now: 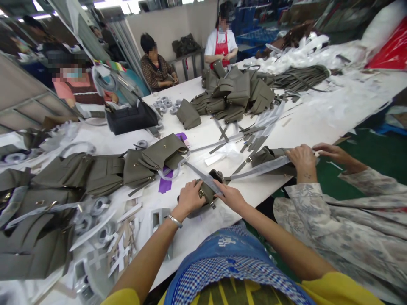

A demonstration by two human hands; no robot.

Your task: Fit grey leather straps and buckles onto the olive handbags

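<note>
An olive-green handbag with metal buckles sits on the table in front of me, partly covered by my hands. My left hand is closed on its left side, near a gold buckle. From the right, my right hand pinches a strap covered in pale wrapping. The strap runs from the bag toward the upper left. My right fingertips lie against the bag's top edge, so what is under them is hidden.
Olive bags line the left side, near wrapping rolls and paper strips. More bags are heaped at the back. To my right, a co-worker's hands handle another wrapped strap. Other people sit across the white table.
</note>
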